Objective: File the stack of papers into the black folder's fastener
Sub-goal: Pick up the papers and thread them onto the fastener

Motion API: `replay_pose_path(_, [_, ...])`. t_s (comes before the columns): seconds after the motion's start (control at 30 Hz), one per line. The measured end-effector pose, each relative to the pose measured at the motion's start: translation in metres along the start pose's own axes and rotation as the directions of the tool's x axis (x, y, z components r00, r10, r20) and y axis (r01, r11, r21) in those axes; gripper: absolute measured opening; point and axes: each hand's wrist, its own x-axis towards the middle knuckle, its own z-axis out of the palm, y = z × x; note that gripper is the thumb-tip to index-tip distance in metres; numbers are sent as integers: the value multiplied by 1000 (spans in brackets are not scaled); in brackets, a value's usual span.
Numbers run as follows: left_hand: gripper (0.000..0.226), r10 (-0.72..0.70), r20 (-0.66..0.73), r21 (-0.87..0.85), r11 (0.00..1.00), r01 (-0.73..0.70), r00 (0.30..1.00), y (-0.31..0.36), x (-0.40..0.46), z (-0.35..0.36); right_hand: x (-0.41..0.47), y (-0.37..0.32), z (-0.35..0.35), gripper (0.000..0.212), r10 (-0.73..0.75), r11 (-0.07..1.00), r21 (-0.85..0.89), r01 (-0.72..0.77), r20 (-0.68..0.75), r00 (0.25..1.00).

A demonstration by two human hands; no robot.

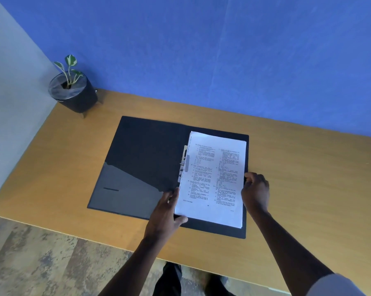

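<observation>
Stack of papers (214, 180), print too small to read, gripped by left hand (167, 212) and right hand (255, 192) over black folder (141, 163).

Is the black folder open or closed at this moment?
Open. The black folder lies spread flat on the table, both covers showing, with the stack of papers on its right half beside the metal fastener.

Both bare arms reach forward, hands at the paper stack's two long edges.

The left hand (166, 210) grips the stack's (214, 180) near left corner, thumb lying across its lower edge and fingers curled along its left side. The right hand (255, 192) is cupped against the stack's right edge, fingers bent, wrist raised.
</observation>
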Motion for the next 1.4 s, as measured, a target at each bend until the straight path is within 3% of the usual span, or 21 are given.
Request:
replay_pose_path(0.4, [92, -29, 26, -28, 999, 30, 999, 2, 0, -5, -9, -3, 1, 40, -23, 997, 67, 25, -22, 999])
replay_pose_path(0.57, [67, -80, -61, -45, 996, 78, 995, 8, 20, -20, -16, -18, 18, 52, -221, 975, -12, 221, 36, 975])
replay_pose_path(0.73, [58, -65, -85, -15, 998, 64, 994, 14, 70, -42, -14, -37, 52, 74, -295, 934, -145, 327, 201, 934])
replay_pose_path(0.93, [55, -63, -61, 6, 998, 63, 996, 14, 120, -60, -19, -36, 78, 82, -352, 868, -269, 419, 263, 898])
replay_pose_path(1.23, [54, -34, 21, 1, 999, 34, 999, 13, 157, -63, -22, -35, 79, 82, -337, 830, -363, 422, 276, 900])
replay_pose_path(1.4, [41, -9, -8, -76, 997, 8, 1000, 10, 166, -66, -22, -37, 78, 82, -339, 825, -372, 426, 277, 899])
